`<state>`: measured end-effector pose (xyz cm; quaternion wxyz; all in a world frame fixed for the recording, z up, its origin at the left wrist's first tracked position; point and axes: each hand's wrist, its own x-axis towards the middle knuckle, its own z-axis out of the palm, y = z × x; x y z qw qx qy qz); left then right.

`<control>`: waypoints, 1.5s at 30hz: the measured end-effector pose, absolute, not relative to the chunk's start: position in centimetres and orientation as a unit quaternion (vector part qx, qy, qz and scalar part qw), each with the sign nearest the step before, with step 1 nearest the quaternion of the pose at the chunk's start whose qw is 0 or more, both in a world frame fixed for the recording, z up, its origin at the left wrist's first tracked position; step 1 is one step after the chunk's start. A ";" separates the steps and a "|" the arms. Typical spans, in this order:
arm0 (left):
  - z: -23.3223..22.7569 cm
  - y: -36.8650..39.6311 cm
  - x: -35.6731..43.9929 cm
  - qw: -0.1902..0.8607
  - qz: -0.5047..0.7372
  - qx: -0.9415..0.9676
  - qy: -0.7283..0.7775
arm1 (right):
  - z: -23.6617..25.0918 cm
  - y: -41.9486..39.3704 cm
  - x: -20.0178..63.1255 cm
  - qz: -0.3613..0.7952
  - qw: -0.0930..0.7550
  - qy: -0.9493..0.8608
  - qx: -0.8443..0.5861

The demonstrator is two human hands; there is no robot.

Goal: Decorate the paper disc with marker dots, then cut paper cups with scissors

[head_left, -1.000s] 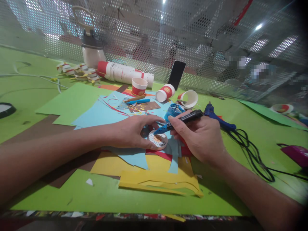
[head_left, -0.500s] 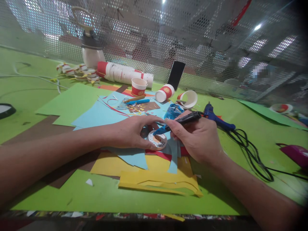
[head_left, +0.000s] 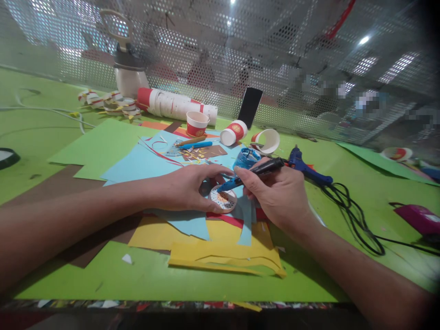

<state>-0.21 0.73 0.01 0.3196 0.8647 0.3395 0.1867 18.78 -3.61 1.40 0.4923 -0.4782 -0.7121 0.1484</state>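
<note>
gripping a black marker [head_left: 261, 169] with a blue tip, the right hand [head_left: 278, 195] has its fingers closed round the barrel and the tip angled down onto a small round disc [head_left: 223, 200] that carries dots and orange marks. the disc lies flat on the layered coloured paper near the middle of the green table [head_left: 144, 275], right between the two hands. the left hand [head_left: 187, 187] curls over the disc's left side, thumb and fingers bent loosely about its rim and pressing it down; it does not close fully on anything.

under the hands lie sheets of light blue paper [head_left: 140, 162], yellow paper [head_left: 227, 254] and a strip of red. just behind the marker stands a blue cup [head_left: 244, 158], crumpled-looking. further back a red and white paper cup [head_left: 196, 123] stands upright, another paper cup [head_left: 233, 133] lies on its side, and a third, cut cup [head_left: 267, 140] lies open toward the camera. a long stack of cups [head_left: 177, 105] lies along the mesh fence, with a dark phone [head_left: 250, 107] leaning upright against the fence nearby. to the right of the right hand a blue glue gun [head_left: 307, 167] rests on the table, its black cord [head_left: 357, 220] looping away.
</note>
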 end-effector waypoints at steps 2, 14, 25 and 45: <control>-0.1 0.8 -0.3 0.321 0.188 0.864 0.339 | 1.4 -3.7 18.9 0.153 0.494 -0.707 -0.483; 0.0 0.8 -0.3 0.331 0.186 0.859 0.343 | 1.7 -3.6 19.8 0.148 0.507 -0.683 -0.504; 0.2 0.7 -0.3 0.324 0.183 0.865 0.337 | 1.7 -3.8 19.6 0.170 0.486 -0.685 -0.515; 0.0 0.7 -0.4 0.319 0.183 0.869 0.332 | 1.5 -3.7 19.6 0.148 0.472 -0.700 -0.515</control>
